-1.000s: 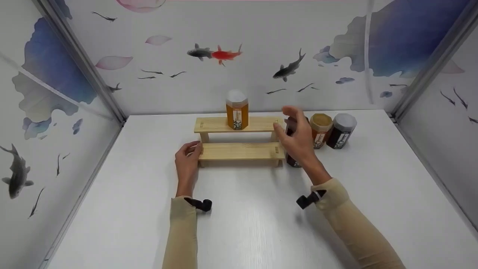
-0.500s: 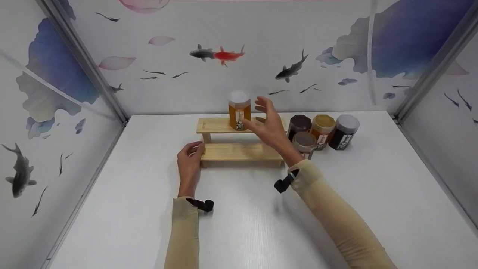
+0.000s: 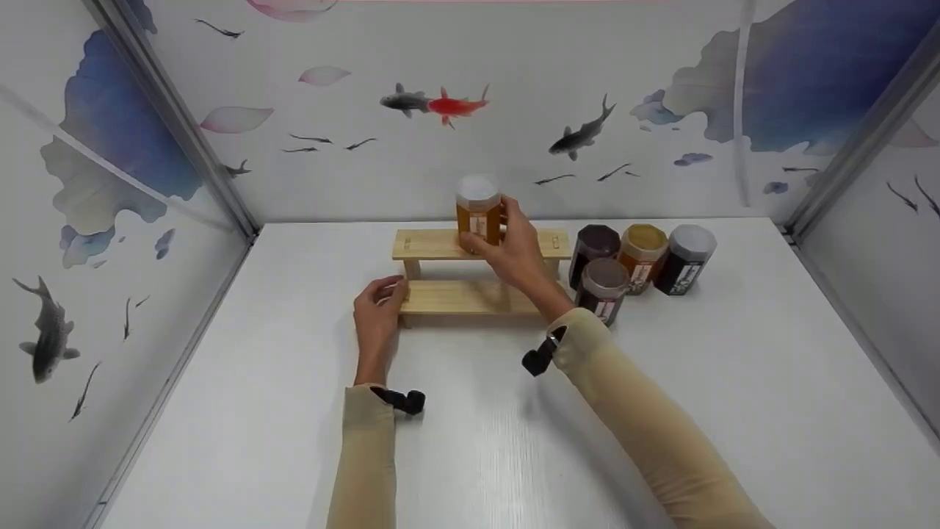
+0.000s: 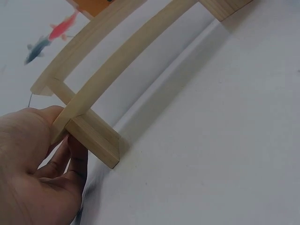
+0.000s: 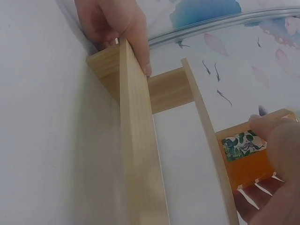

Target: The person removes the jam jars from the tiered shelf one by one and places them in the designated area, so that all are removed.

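Note:
A two-tier wooden rack (image 3: pixel 448 297) stands on the white table. My left hand (image 3: pixel 378 305) pinches the left end of its lower board; in the left wrist view the thumb lies on top and fingers (image 4: pixel 77 161) are curled underneath. A hexagonal jar (image 3: pixel 477 213) with amber contents, a whitish lid and a printed label is at the middle of the upper board. My right hand (image 3: pixel 518 246) grips it from the right, with the thumb across the front. In the right wrist view the jar (image 5: pixel 248 164) is upright at the board's edge, partly hidden by the hand.
Right of the rack stand a dark jar (image 3: pixel 596 246), a second amber jar (image 3: pixel 643 250), a dark jar with a pale lid (image 3: pixel 684 261) and, in front, another dark jar (image 3: pixel 604 286). Walls painted with fish (image 3: pixel 580 132) enclose the table (image 3: pixel 455 419) behind and on both sides.
My right hand has moved left from the rack's right end to the amber jar and closed around it. My left hand stays on the rack. The view has shifted slightly.

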Demonstrator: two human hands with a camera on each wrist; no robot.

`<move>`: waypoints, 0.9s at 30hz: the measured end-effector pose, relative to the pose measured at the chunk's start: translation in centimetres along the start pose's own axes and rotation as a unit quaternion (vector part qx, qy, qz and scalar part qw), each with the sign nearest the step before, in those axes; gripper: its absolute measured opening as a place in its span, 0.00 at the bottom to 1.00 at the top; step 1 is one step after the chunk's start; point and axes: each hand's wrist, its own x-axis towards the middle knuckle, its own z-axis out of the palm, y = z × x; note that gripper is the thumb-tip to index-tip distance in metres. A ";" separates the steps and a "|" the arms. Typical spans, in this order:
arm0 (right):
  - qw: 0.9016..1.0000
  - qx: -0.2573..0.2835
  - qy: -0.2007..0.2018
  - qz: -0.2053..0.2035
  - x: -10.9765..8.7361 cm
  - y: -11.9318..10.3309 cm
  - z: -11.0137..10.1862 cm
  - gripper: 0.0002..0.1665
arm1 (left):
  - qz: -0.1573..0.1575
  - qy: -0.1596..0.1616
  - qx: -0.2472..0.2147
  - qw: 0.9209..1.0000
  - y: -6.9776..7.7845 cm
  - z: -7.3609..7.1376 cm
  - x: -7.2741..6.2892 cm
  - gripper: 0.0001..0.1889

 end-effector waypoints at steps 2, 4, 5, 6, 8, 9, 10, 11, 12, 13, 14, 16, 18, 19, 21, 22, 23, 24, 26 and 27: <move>1.000 -0.005 0.005 -0.004 0.0 0.0 -0.1 0.47 | 0.007 0.002 0.001 1.000 0.0 0.1 0.0 0.14; 1.000 -0.003 0.007 -0.003 -0.1 -0.1 -0.2 0.47 | 0.006 0.003 0.002 1.000 0.0 0.1 0.0 0.14; 1.000 -0.003 0.008 -0.003 -0.2 -0.1 -0.3 0.47 | 0.005 0.002 0.002 1.000 0.0 0.1 0.0 0.14; 1.000 -0.002 0.010 -0.001 -0.2 -0.1 -0.4 0.47 | 0.003 0.002 0.003 1.000 0.1 0.1 0.0 0.14; 1.000 -0.002 0.011 0.002 -0.4 -0.2 -0.6 0.47 | 0.001 0.001 0.006 1.000 0.2 0.1 -0.1 0.14; 1.000 -0.003 0.012 0.003 -0.4 -0.1 -0.7 0.47 | -0.001 0.000 0.007 1.000 0.2 0.1 -0.2 0.14; 1.000 -0.004 0.014 0.002 -0.5 -0.1 -0.9 0.47 | -0.002 -0.001 0.007 1.000 0.3 0.1 -0.2 0.14; 1.000 -0.006 0.016 0.000 -0.6 -0.1 -1.1 0.47 | -0.003 0.000 0.007 1.000 0.3 0.1 -0.3 0.14; 1.000 -0.005 0.017 -0.003 -0.7 -0.1 -1.3 0.47 | -0.004 0.000 0.006 1.000 0.3 0.1 -0.3 0.14; 1.000 -0.004 0.019 -0.007 -0.7 -0.1 -1.5 0.47 | -0.005 0.000 0.006 1.000 0.3 0.1 -0.3 0.15; 1.000 -0.002 0.022 -0.010 -0.9 -0.2 -1.8 0.46 | -0.005 0.001 0.005 1.000 0.3 0.1 -0.3 0.15; 0.999 0.007 0.030 -0.018 -1.2 -0.1 -2.5 0.46 | -0.003 0.001 0.005 1.000 0.2 0.2 -0.2 0.15; 0.999 0.017 0.043 -0.022 -1.8 0.0 -3.4 0.46 | -0.002 0.001 0.006 1.000 0.1 0.2 -0.1 0.15; 0.998 0.023 0.049 -0.021 -2.1 0.0 -3.9 0.46 | -0.002 0.001 0.007 1.000 0.1 0.2 -0.1 0.15; 0.997 0.030 0.063 -0.021 -2.9 0.1 -4.9 0.46 | -0.003 -0.001 0.009 1.000 0.0 0.2 0.0 0.15; 0.997 0.031 0.069 -0.022 -3.3 0.2 -5.5 0.46 | -0.004 -0.001 0.009 1.000 0.0 0.2 0.0 0.15; 0.997 0.028 0.074 -0.021 -3.7 0.2 -6.1 0.46 | -0.005 0.000 0.010 1.000 0.0 0.2 -0.1 0.15; 0.996 0.027 0.079 -0.023 -4.1 0.2 -6.8 0.46 | -0.006 0.000 0.011 1.000 0.0 0.2 -0.1 0.15; 0.995 0.028 0.090 -0.032 -4.9 0.4 -8.1 0.45 | -0.005 0.001 0.008 1.000 0.0 0.1 -0.1 0.15; 0.994 0.024 0.097 -0.037 -5.3 0.4 -8.8 0.45 | -0.005 0.001 0.007 1.000 0.0 0.1 -0.1 0.15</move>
